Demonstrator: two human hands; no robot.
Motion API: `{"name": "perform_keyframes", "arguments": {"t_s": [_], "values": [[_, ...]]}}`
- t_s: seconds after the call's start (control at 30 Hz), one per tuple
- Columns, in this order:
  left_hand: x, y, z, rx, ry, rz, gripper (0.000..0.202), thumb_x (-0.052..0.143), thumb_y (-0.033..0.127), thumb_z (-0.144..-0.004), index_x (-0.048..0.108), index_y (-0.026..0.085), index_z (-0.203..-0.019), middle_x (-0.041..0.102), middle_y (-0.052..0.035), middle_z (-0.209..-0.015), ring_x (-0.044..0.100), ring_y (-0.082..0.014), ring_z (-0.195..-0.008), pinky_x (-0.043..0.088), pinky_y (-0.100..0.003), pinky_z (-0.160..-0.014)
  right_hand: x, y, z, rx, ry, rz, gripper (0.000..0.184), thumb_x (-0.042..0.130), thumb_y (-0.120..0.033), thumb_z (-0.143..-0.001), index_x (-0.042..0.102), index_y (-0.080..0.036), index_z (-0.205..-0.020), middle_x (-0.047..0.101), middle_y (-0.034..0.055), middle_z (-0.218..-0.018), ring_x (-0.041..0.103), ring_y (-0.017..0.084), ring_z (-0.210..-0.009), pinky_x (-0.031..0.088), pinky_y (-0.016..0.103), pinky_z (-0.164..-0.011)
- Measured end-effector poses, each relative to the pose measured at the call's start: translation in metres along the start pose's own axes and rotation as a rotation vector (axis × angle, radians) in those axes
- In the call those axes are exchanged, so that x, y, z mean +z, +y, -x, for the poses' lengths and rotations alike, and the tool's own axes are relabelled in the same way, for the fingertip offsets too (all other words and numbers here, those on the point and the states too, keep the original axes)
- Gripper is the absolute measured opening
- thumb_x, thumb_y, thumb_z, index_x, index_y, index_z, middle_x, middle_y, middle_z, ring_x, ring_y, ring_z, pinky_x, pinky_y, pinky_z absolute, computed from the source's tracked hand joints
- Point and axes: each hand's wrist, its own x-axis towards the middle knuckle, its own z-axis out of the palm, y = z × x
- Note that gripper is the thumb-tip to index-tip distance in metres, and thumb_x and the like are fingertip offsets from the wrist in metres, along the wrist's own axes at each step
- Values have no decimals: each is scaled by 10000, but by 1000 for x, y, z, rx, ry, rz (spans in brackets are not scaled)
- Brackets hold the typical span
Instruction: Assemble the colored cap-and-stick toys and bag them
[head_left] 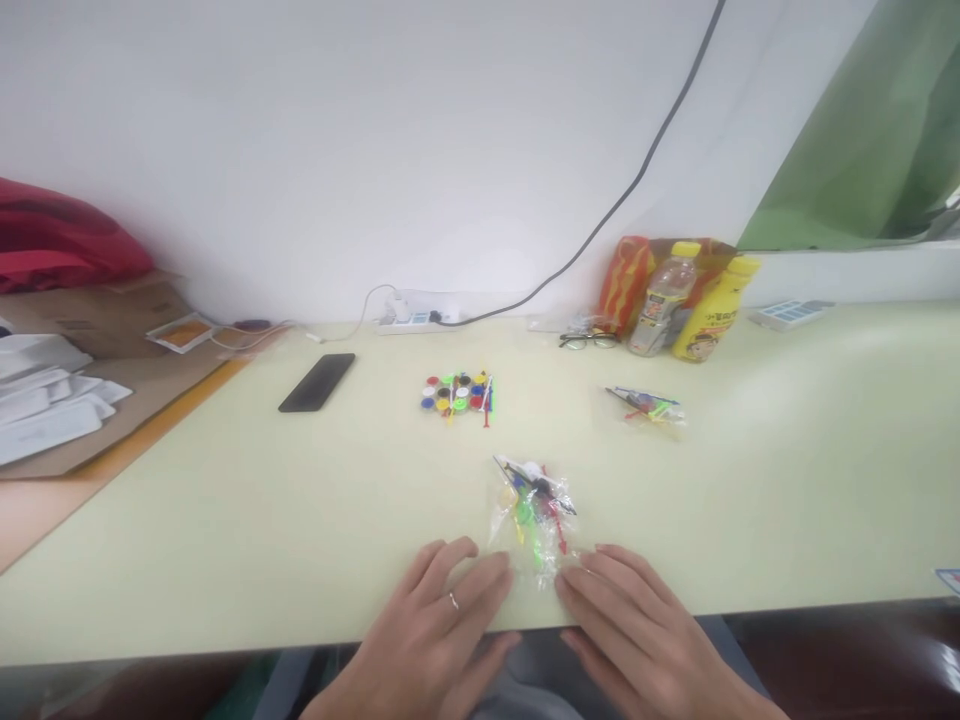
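A clear plastic bag of small coloured pieces (534, 512) lies near the front edge of the pale yellow table (225, 500). My left hand (435, 630) rests flat on the table edge just left of the bag, fingers stretched out, a ring on one finger. My right hand (637, 630) lies flat just right of the bag, its fingertips at the bag's lower corner. Neither hand holds anything. Farther back sit a loose cluster of coloured caps and sticks (457, 393) and a second small bag of coloured sticks (646, 405).
A black phone (317, 381) lies at the left middle. Against the wall stand a power strip (416, 315), glasses (589, 340), two bottles (686, 305) and an orange packet. Cardboard and white packages (45, 410) are stacked at the far left.
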Motion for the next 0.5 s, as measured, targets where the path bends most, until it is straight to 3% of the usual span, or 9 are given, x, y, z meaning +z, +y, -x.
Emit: {"name": "perform_keyframes", "arguments": {"t_s": [0.37,0.5], "values": [[-3,-2,2,-29,80,-19,163,647,282,-1029,706,141,-1084,760,-76,-1032,623,-291,-1021,441,-440,-926,-1,3,9,131,-45,-286,215,632,-66,-995,720,-69,-1191,770,131,-1002,703,245,-993,640,375,-861],[-2,2,-3,57,45,-89,180,633,252,-1037,711,152,-1165,748,-83,-1166,628,-285,-1116,433,-446,-998,-2,5,10,150,-44,-384,228,642,-44,-985,710,-89,-1197,766,120,-982,697,248,-1009,640,366,-850]]}}
